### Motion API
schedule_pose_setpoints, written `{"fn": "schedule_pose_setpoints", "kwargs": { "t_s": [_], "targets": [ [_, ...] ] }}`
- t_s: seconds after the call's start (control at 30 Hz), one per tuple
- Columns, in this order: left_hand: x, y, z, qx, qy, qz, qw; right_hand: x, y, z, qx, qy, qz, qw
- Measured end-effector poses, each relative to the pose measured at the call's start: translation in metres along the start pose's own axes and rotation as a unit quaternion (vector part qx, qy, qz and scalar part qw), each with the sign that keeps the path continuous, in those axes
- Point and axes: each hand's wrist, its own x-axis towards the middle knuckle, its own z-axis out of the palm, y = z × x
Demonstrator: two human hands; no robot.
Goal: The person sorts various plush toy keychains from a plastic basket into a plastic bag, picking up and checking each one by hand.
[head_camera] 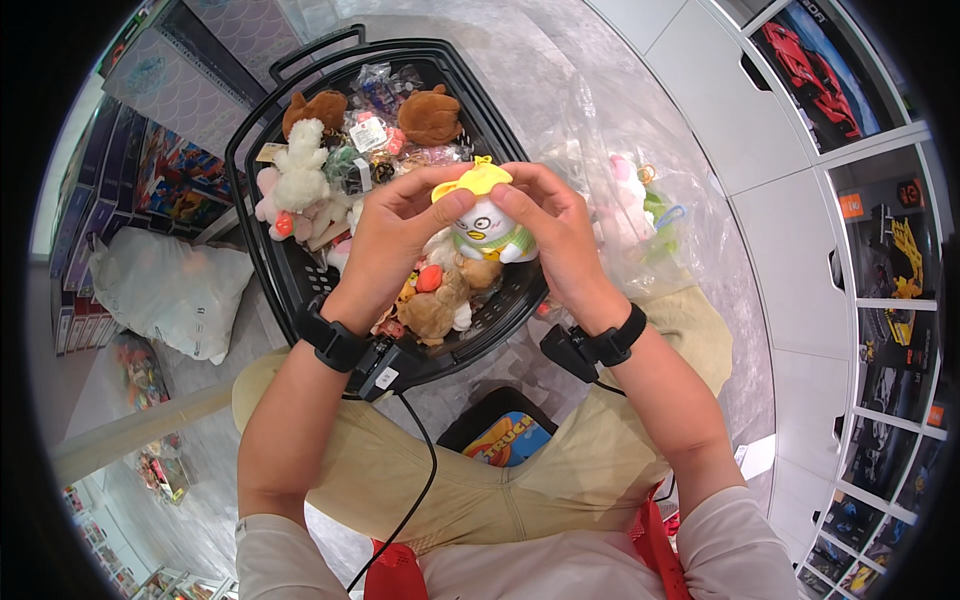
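Note:
Between both hands, over the black plastic basket (517, 319), is a white plush duck toy (491, 227) with a yellow beak, glasses-like eye rings, a green collar and a yellow hat (480, 180). My left hand (401, 232) grips the hat's left side, thumb in front. On the other side my right hand (551, 225) pinches the hat with thumb and fingers. Below and around the hands lie a brown plush (430, 116), a fluffy white plush (301, 169), a tan plush (435, 309) and several plastic-wrapped trinkets (369, 133).
Right of the basket, a clear plastic bag (637, 225) holds more plush toys. A whitish filled bag (176, 292) lies at left beside boxed toys (184, 176). White shelves with drawers (787, 262) and boxed model vehicles (892, 255) line the right side.

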Motion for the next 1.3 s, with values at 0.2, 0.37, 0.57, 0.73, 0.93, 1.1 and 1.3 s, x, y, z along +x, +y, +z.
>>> {"fn": "schedule_pose_setpoints", "kwargs": {
  "t_s": [0.2, 0.37, 0.57, 0.73, 0.93, 1.1, 1.3],
  "targets": [
    [-0.007, -0.003, 0.006, 0.068, -0.062, 0.025, 0.995, 0.002, 0.007, -0.011, -0.023, 0.012, 0.001, 1.000],
    [-0.005, 0.001, 0.009, 0.041, -0.033, 0.005, 0.999, 0.003, -0.001, -0.004, -0.012, 0.042, -0.006, 0.999],
    [-0.002, 0.001, 0.009, -0.008, 0.041, 0.025, 0.999, 0.005, -0.001, -0.001, -0.014, -0.016, -0.067, 0.998],
    [-0.003, 0.004, 0.007, -0.126, 0.005, -0.017, 0.992, 0.006, 0.002, -0.004, -0.078, -0.057, -0.086, 0.992],
    [-0.001, -0.007, 0.003, 0.016, -0.008, 0.102, 0.995, 0.003, -0.007, -0.002, -0.003, 0.017, -0.008, 1.000],
    [0.000, -0.007, 0.000, 0.043, 0.015, 0.089, 0.995, 0.004, -0.001, 0.000, -0.018, 0.016, -0.071, 0.997],
    [-0.002, -0.001, 0.008, 0.097, 0.046, 0.133, 0.985, 0.003, -0.002, -0.001, -0.031, 0.012, -0.078, 0.996]
  ]
}}
